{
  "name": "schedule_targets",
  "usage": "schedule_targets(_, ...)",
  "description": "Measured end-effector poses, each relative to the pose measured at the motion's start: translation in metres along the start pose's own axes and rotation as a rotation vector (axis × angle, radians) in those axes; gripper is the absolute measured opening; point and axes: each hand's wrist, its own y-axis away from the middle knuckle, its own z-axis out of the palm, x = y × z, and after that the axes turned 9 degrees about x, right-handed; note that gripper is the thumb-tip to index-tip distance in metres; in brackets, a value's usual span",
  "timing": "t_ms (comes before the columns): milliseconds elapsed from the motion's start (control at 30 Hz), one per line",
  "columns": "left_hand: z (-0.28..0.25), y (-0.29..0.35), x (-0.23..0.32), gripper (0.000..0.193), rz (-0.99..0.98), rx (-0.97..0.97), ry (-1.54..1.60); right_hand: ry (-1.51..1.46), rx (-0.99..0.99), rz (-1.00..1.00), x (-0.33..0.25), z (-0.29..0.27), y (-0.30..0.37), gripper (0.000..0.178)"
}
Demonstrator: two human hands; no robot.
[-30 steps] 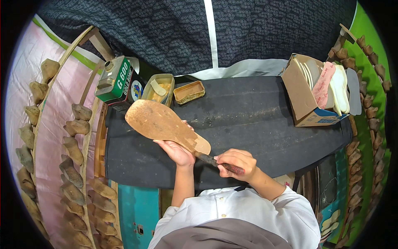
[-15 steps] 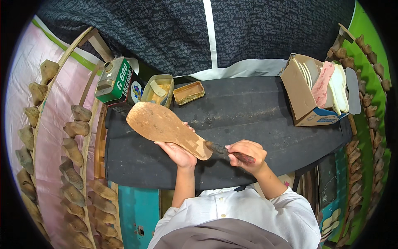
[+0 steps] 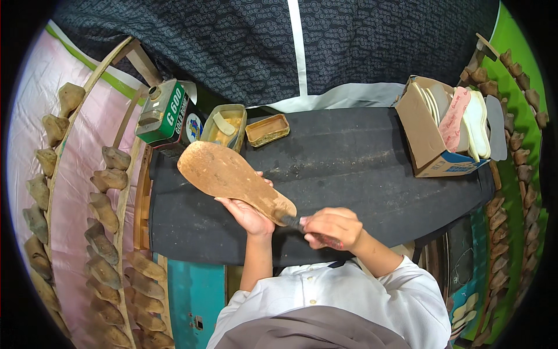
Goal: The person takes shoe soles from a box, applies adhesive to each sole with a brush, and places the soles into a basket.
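Observation:
A brown insole-shaped shoe sole (image 3: pixel 224 171) lies tilted across my left hand (image 3: pixel 251 216), its wide end up and to the left. My left fingers wrap its narrow part from beneath, and some are hidden behind it. In my right hand (image 3: pixel 334 228) is a dark-handled brush (image 3: pixel 294 221), gripped by its handle. The brush tip touches the lower edge of the sole's narrow end, which looks damp in patches. Both hands are raised over the near side of the black-covered table (image 3: pixel 360 192).
At the back left stand a green and black metal can (image 3: pixel 168 113), a tub of yellowish paste (image 3: pixel 236 128) and a small rectangular tray (image 3: pixel 280 136). A cardboard box (image 3: pixel 427 136) of cut soles sits at the back right. Racks of wooden shoe lasts (image 3: pixel 104 212) flank both sides.
My right hand has moved the brush left and slightly down, from the sole's right edge to the lower edge of its narrow end. The left hand and sole have barely shifted.

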Motion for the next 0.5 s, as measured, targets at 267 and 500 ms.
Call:
schedule_targets(267,0.004,0.007,0.0,0.072,-0.116,0.011,0.045,0.108,0.085,0.02,0.011,-0.003,-0.008,0.017)
schedule_targets(500,0.0,0.001,0.007,0.07,-0.094,0.05,0.071,-0.015,0.05,0.11,0.007,-0.002,0.003,0.011)
